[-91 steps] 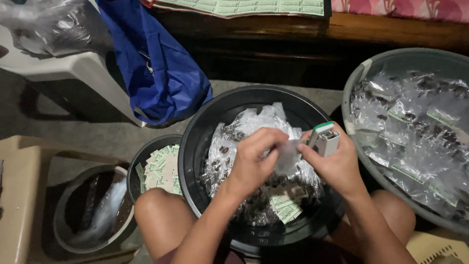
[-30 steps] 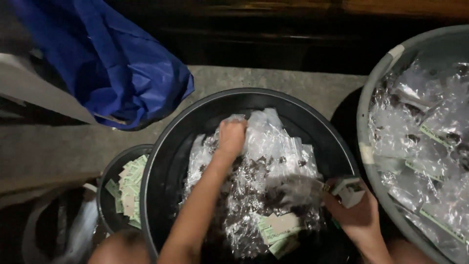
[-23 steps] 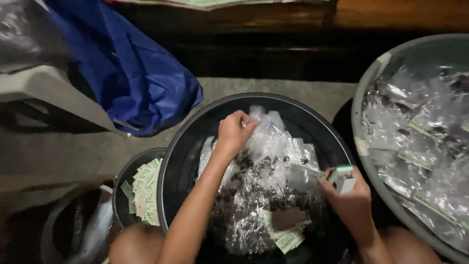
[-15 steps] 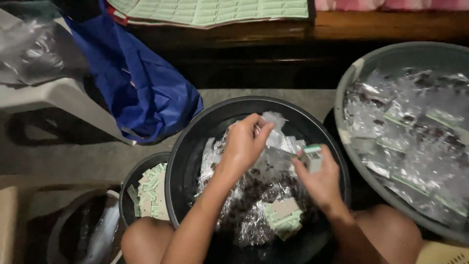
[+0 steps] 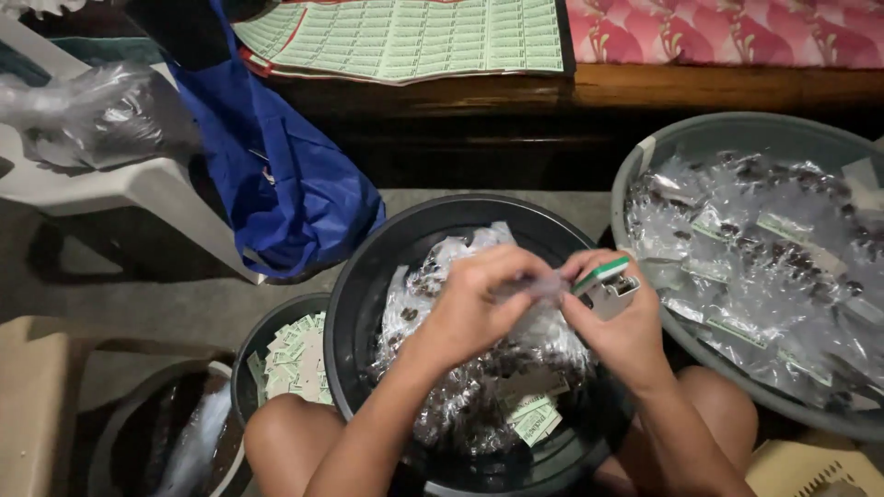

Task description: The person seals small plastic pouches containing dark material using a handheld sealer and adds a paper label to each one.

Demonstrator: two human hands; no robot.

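Small clear plastic packet (image 5: 539,290) pinched by left hand (image 5: 470,308), lying just left of small green-and-grey stapler (image 5: 608,281) gripped in right hand (image 5: 622,327); stapler mouth probably facing packet.

Your left hand (image 5: 470,308) and right hand (image 5: 619,324) meet over the black basin (image 5: 368,276), pinching a small clear packet (image 5: 539,290) between them. Your right hand also grips a green-topped stapler (image 5: 608,281) (its mouth points toward the packet).
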